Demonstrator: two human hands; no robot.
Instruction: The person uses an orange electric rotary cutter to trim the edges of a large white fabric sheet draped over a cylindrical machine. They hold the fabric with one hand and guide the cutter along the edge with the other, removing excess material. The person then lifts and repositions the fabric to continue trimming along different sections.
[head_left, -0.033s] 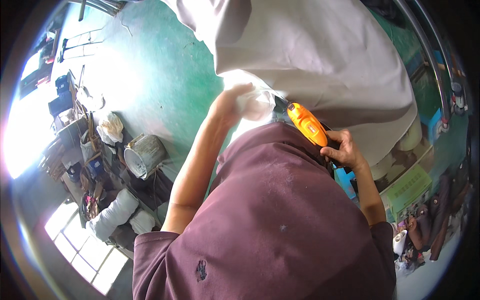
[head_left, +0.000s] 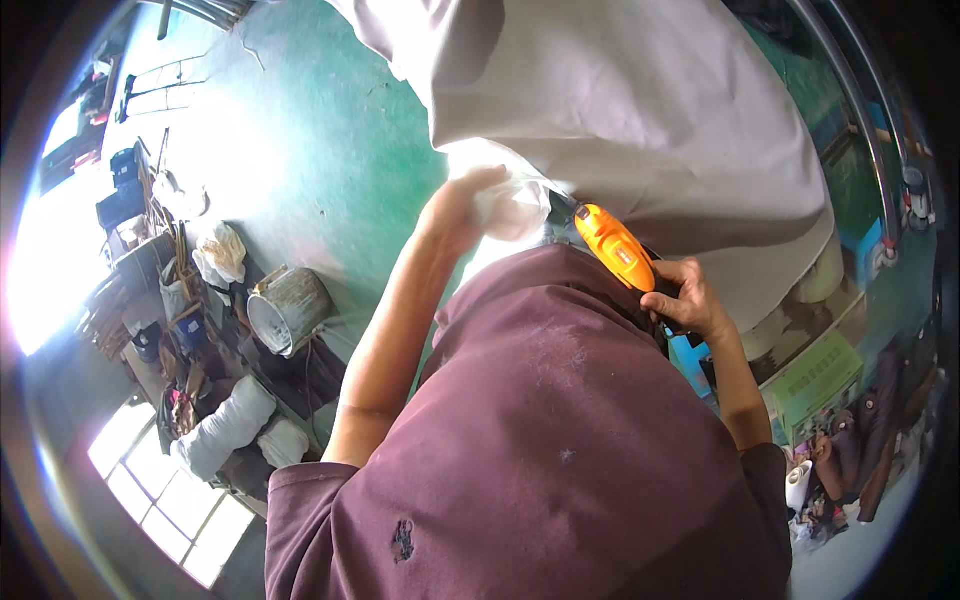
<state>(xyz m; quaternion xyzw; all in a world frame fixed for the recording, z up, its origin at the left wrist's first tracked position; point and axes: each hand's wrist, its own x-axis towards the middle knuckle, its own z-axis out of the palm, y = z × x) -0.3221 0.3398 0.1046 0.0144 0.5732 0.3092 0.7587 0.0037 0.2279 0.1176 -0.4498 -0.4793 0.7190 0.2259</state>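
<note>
My right hand (head_left: pixel 692 300) grips the near end of an orange power tool (head_left: pixel 615 248) with dark parts; its exact kind I cannot tell. The tool's narrow dark tip points away to the left and meets the edge of a large pale grey-white sheet of material (head_left: pixel 640 120). On the other side of that tip, my left hand (head_left: pixel 462 208) is closed on a bright, folded part of the sheet. Glare washes out its fingertips and the material there. The sheet drapes in wide folds beyond both hands, close in front of my body.
At left, a dirty bucket (head_left: pixel 290 312) lies on its side by white bundles (head_left: pixel 225 428) and piled clutter. Green floor (head_left: pixel 340 130) spreads behind it. Metal tubes (head_left: pixel 860 110) with a caster rise at far right. A green box (head_left: pixel 818 378) and dark rolls (head_left: pixel 875 440) stand at lower right.
</note>
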